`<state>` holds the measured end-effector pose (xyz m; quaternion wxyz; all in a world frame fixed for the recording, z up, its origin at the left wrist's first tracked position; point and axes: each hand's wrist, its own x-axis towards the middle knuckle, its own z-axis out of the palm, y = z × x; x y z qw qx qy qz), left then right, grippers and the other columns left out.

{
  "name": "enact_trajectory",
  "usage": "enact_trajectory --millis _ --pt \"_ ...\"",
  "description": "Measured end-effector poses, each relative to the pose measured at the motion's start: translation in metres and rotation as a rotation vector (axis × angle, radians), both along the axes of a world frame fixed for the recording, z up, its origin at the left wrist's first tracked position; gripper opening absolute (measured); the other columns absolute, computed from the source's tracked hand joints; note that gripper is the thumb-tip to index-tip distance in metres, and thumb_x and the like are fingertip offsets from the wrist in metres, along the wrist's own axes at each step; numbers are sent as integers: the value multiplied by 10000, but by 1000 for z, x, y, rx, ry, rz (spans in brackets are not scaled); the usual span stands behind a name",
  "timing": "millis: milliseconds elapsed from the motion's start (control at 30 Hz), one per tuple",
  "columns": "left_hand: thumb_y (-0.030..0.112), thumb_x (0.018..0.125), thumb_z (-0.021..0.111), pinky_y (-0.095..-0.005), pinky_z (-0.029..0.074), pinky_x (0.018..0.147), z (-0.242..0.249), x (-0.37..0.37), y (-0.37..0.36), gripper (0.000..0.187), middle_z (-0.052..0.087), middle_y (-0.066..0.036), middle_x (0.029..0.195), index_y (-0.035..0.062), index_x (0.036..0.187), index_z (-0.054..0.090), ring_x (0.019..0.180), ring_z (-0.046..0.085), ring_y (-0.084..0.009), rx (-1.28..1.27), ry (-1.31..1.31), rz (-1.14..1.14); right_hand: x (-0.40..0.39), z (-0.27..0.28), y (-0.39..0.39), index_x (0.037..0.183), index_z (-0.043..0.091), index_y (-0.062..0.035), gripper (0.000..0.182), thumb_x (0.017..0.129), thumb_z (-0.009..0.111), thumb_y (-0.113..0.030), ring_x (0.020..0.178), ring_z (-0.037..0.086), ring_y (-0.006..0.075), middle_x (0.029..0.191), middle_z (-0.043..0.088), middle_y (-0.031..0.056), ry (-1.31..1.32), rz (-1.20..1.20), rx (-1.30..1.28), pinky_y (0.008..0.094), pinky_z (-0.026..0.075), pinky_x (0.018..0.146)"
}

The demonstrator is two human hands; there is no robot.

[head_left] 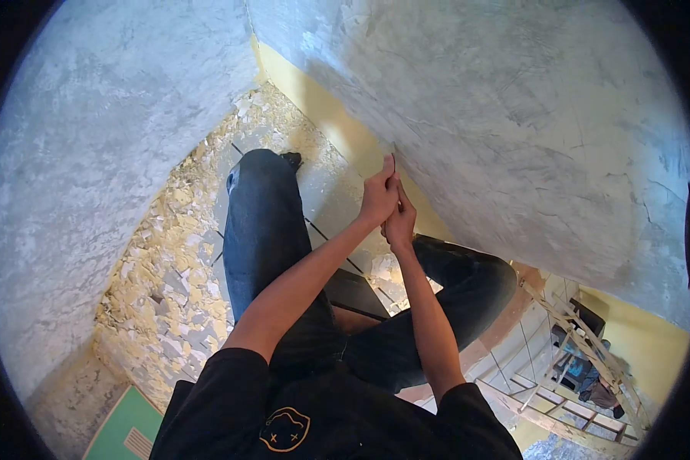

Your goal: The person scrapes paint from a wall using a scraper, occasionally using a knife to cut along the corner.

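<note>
Both hands meet in front of me, close to the lower part of the right-hand wall (529,138). My left hand (379,196) is closed, its thumb stretched along a thin, flat scraper (394,162) seen edge-on. Only a dark reddish sliver of it shows, tilted toward the wall. Pressed against the left from below, my right hand (401,221) is closed too, apparently round the same scraper; its handle is hidden by the fingers. Beside the hands, a yellow painted strip (337,123) runs along the wall's foot, below bare grey plaster.
Paint flakes (176,284) litter the tiled floor along the left wall (123,115). I sit on a low seat (356,295), knees apart. A wooden ladder (583,337) lies at lower right near dark clothes (590,376). A green panel (123,429) stands at lower left.
</note>
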<state>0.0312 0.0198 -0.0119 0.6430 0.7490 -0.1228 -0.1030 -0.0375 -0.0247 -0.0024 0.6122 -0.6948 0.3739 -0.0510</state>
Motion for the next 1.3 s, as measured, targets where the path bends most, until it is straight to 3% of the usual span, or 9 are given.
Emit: enact_trajectory --millis 267,400,500,567,867,1000,1100,1200,1300 --pt "42 886 502 -383 483 630 24 10 2 399 591 -260 766 -58 1267 438 704 623 -398 78 220 -21 12 1 0 1383 424 -76 441 967 491 -207 904 588 140 1158 622 134 88 28 55 271 470 809" --pt "43 894 479 -383 484 660 -10 2 -4 387 588 -252 761 -53 1267 447 713 612 -394 47 -15 -13 2 -9 -1 1387 415 -82 459 951 512 -189 989 583 161 1224 586 148 -139 34 -12 267 459 853" --pt "88 923 482 -357 451 562 -17 9 -12 449 578 -207 676 61 1366 409 562 561 -217 34 -177 63 21 -6 -13 1382 418 -63 472 936 530 -168 1061 566 172 1272 557 145 -66 40 38 271 444 898" --pt "48 905 452 -370 478 749 13 26 -3 400 586 -264 793 -15 1300 451 772 613 -378 97 295 -17 20 -16 -14 1377 421 -50 477 928 540 -162 1089 556 175 1287 546 142 -33 76 21 275 437 917" --pt "33 890 470 -355 470 662 14 3 3 471 591 -266 802 9 1354 392 708 605 -345 85 173 -59 3 -21 3 1400 375 -38 515 924 545 -137 1118 536 176 1322 517 135 -194 70 -131 284 426 933" --pt "22 881 480 -358 470 674 0 6 -4 477 594 -272 849 3 1350 396 739 605 -347 98 111 -35 19 6 1 1400 382 -53 487 940 519 -140 1033 568 163 1263 564 137 -12 25 64 285 448 884" --pt "81 921 485 -340 447 591 -11 12 -14 480 562 -220 678 71 1388 376 582 511 -189 73 66 46 18 3 -11 1397 393 -68 469 952 502 -165 966 588 159 1217 595 139 58 62 28 288 462 846" --pt "83 923 488 -339 448 595 -4 10 -8 480 586 -215 705 88 1391 377 587 520 -196 20 94 75 13 0 -6 1385 414 -68 447 964 483 -202 939 597 160 1198 606 143 0 94 -25 287 466 833" --pt "10 879 485 -377 472 722 5 6 -2 465 593 -286 878 -20 1336 402 815 616 -381 68 96 -5 8 11 1 1371 428 -50 438 967 477 -211 941 603 164 1185 613 156 156 51 44 286 467 831"
